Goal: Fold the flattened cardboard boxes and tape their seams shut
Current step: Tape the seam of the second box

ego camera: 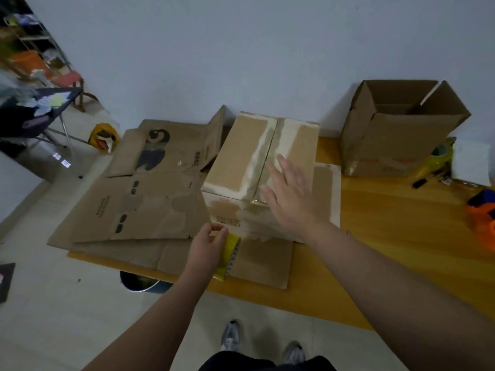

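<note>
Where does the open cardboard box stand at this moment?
In the head view, the open box stands at the back right of the table, against the wall, right of the closed box under the right hand.

A yellow wooden table [401, 218] fills the right side. At its far right a black marker [426, 180] lies near a white paper sheet [471, 162], an orange and blue plastic tool [482, 212] nearer. A dark round bin [144, 283] stands under its near-left edge; a yellow bag [103, 136] lies on the floor [53, 303], far left.
</note>
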Available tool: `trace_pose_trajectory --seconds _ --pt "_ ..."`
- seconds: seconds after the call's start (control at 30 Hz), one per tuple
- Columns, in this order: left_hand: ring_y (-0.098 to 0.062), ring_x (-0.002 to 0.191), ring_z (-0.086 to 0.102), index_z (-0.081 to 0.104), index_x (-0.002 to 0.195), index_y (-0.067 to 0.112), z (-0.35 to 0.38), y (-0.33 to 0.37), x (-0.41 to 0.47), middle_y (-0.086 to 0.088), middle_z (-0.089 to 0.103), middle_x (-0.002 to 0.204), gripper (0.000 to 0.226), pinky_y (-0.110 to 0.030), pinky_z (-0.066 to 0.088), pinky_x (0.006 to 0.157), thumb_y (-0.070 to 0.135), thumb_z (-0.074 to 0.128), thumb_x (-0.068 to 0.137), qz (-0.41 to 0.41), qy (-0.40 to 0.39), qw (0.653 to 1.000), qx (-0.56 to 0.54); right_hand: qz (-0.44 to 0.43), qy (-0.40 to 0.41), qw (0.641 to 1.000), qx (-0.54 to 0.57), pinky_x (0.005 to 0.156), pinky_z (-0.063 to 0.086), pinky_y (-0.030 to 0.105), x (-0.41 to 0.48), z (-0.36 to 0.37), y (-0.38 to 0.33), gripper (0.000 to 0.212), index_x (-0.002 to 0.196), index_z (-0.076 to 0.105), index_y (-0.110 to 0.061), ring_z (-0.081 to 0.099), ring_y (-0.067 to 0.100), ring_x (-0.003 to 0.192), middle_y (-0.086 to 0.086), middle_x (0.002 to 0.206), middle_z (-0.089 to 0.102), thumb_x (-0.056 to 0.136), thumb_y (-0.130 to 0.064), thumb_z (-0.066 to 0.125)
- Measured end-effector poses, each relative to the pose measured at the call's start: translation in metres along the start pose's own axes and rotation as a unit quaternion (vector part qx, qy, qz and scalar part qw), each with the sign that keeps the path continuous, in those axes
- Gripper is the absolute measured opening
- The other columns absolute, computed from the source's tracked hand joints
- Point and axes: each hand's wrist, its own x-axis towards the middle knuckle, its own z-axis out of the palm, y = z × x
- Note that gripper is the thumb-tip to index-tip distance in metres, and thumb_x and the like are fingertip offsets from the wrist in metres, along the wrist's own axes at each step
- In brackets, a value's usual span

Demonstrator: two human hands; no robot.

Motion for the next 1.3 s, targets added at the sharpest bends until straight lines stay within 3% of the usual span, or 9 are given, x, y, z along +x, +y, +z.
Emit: trace_pose_trajectory --seconds 0.17,0.3,0.47,0.7,0.77,0.87,1.1,1.17,1.3 --pt "-0.019 0.080 0.061 0.057 0.103 0.024 -0.026 0.007 0.018 0.002 0.063 0.093 0.013 -0.037 0.052 0.069 0.033 0.052 0.096 0.013 -0.025 0.999 0.031 0.076 -0.210 0.975 -0.014 0.118 -0.015 0.044 0.050 0.021 -0.004 0.061 0.155 -0.006 -0.025 -0.019 0.016 0.147 -0.002 0.161 -0.017 0.101 -0.052 0.003" --pt "-0.028 0.083 0.063 0.057 0.101 0.024 -0.040 0.008 0.033 -0.003 0.065 0.091 0.012 -0.044 0.055 0.073 0.033 0.052 0.096 0.009 -0.033 0.999 0.024 0.035 -0.258 0.960 -0.103 0.116 -0.018 0.047 0.042 0.028 0.002 0.080 0.152 -0.019 -0.020 -0.025 0.013 0.144 0.000 0.158 -0.026 0.091 -0.068 0.002" --pt "-0.024 0.080 0.060 0.058 0.104 0.020 -0.045 0.008 0.046 -0.006 0.065 0.094 0.013 -0.042 0.053 0.072 0.029 0.052 0.097 0.017 -0.057 0.998 -0.006 0.003 -0.238 0.947 -0.216 0.119 -0.010 0.045 0.037 0.036 0.000 0.096 0.151 -0.018 -0.011 -0.017 0.018 0.147 0.008 0.159 -0.021 0.076 -0.071 -0.009" --pt "-0.010 0.087 0.050 0.059 0.089 0.026 -0.050 0.008 0.055 -0.003 0.050 0.110 0.006 -0.030 0.042 0.074 0.024 0.056 0.094 0.071 -0.079 0.994 0.000 0.085 -0.118 0.953 -0.265 0.120 -0.006 0.044 0.019 0.068 -0.026 0.080 0.153 -0.009 -0.012 -0.010 0.020 0.149 0.006 0.162 -0.010 0.099 -0.048 0.039" --pt "-0.007 0.089 0.046 0.060 0.090 0.027 -0.054 0.010 0.054 0.000 0.043 0.116 0.005 -0.029 0.040 0.075 0.025 0.057 0.094 0.071 -0.082 0.994 -0.010 0.096 -0.041 0.974 -0.201 0.120 -0.003 0.044 0.016 0.071 -0.034 0.079 0.154 0.001 -0.015 -0.002 0.020 0.150 0.005 0.163 0.000 0.097 -0.044 0.048" --pt "-0.006 0.089 0.047 0.058 0.094 0.025 -0.063 0.013 0.053 0.002 0.040 0.118 0.003 -0.023 0.038 0.063 0.027 0.056 0.094 0.081 -0.087 0.992 -0.041 0.127 0.107 0.981 0.103 0.114 0.028 0.035 -0.006 0.072 -0.061 0.057 0.144 0.039 -0.020 0.035 0.014 0.135 -0.001 0.145 0.038 0.094 -0.042 0.054" --pt "-0.004 0.092 0.048 0.054 0.089 0.035 -0.075 0.017 0.048 0.005 0.039 0.115 0.011 -0.021 0.041 0.069 0.026 0.055 0.095 0.143 -0.131 0.980 -0.041 0.260 0.057 0.818 0.511 0.066 0.056 0.027 -0.017 0.074 -0.110 0.013 0.105 0.062 -0.017 0.063 0.018 0.088 0.005 0.103 0.057 0.092 -0.016 0.063" --pt "-0.006 0.093 0.049 0.056 0.092 0.035 -0.078 0.014 0.051 0.003 0.041 0.117 0.010 -0.024 0.044 0.074 0.026 0.056 0.094 0.154 -0.143 0.977 -0.026 0.270 0.051 0.786 0.553 0.062 0.054 0.025 -0.016 0.071 -0.113 0.010 0.103 0.063 -0.014 0.063 0.017 0.081 0.007 0.099 0.058 0.093 -0.013 0.061" --pt "-0.007 0.094 0.050 0.054 0.102 0.032 -0.080 0.009 0.053 0.002 0.039 0.121 0.010 -0.021 0.043 0.077 0.026 0.057 0.093 0.163 -0.149 0.975 0.013 0.258 0.041 0.817 0.514 0.061 0.053 0.023 -0.016 0.068 -0.118 0.007 0.093 0.063 -0.010 0.061 0.015 0.079 0.005 0.091 0.060 0.095 -0.014 0.058"
